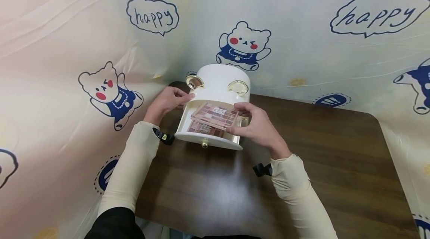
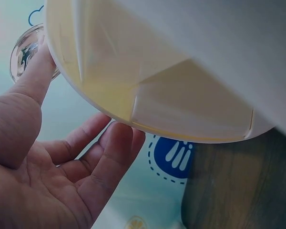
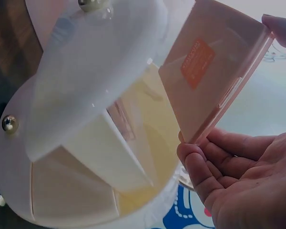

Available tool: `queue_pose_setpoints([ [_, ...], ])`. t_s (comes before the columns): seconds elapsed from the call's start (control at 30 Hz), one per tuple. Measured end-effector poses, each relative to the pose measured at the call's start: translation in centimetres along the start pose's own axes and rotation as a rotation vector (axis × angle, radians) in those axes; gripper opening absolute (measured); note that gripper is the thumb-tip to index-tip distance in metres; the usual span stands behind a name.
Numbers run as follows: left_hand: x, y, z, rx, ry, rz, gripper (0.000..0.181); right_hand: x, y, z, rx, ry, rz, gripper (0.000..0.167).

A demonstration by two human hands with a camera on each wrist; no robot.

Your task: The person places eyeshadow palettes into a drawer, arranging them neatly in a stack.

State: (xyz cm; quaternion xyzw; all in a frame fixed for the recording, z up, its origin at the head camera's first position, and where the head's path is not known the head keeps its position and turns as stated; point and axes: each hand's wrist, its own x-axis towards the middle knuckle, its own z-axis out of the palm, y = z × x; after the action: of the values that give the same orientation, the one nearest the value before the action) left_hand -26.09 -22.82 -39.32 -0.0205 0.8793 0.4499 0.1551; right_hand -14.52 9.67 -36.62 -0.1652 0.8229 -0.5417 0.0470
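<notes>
A white rounded storage box (image 1: 220,76) stands on the table with its front drawer (image 1: 193,137) pulled out. My right hand (image 1: 256,127) pinches a pink eyeshadow palette (image 1: 218,114) by its edge, tilted above the drawer. In the right wrist view the palette's underside (image 3: 212,52) shows an orange label, with thumb and fingers at its opposite ends. A second palette (image 1: 201,128) lies inside the drawer, partly hidden by the first. My left hand (image 1: 169,101) touches the box's left side; in the left wrist view its fingers (image 2: 119,143) rest lightly against the rim.
Gold rings (image 1: 237,87) stick out from the box's upper front, and a gold knob (image 1: 205,144) sits on the drawer front. The brown wooden table (image 1: 322,157) extends to the right. A cloth printed with bears (image 1: 245,45) hangs behind and at the left.
</notes>
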Motion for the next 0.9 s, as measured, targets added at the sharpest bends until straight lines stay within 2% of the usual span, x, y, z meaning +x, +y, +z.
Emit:
queue_pose_setpoints([
  [0.27, -0.2, 0.2, 0.3, 0.001, 0.001, -0.031, 0.061, 1.2, -0.6, 1.8, -0.071, -0.022, 0.053, 0.072],
  [0.5, 0.1, 0.2, 0.5, 0.0, 0.001, -0.021, 0.064, 2.1, -0.9, 3.3, -0.107, -0.038, 0.122, 0.077],
  [0.73, 0.2, 0.0, 0.2, 0.005, 0.006, -0.019, 0.065, 2.9, -0.7, 4.4, -0.146, -0.008, 0.124, 0.079],
  [0.9, 0.1, 0.0, 0.1, 0.006, 0.004, -0.021, 0.063, 3.0, -0.8, 4.7, -0.169, -0.019, 0.116, 0.077],
])
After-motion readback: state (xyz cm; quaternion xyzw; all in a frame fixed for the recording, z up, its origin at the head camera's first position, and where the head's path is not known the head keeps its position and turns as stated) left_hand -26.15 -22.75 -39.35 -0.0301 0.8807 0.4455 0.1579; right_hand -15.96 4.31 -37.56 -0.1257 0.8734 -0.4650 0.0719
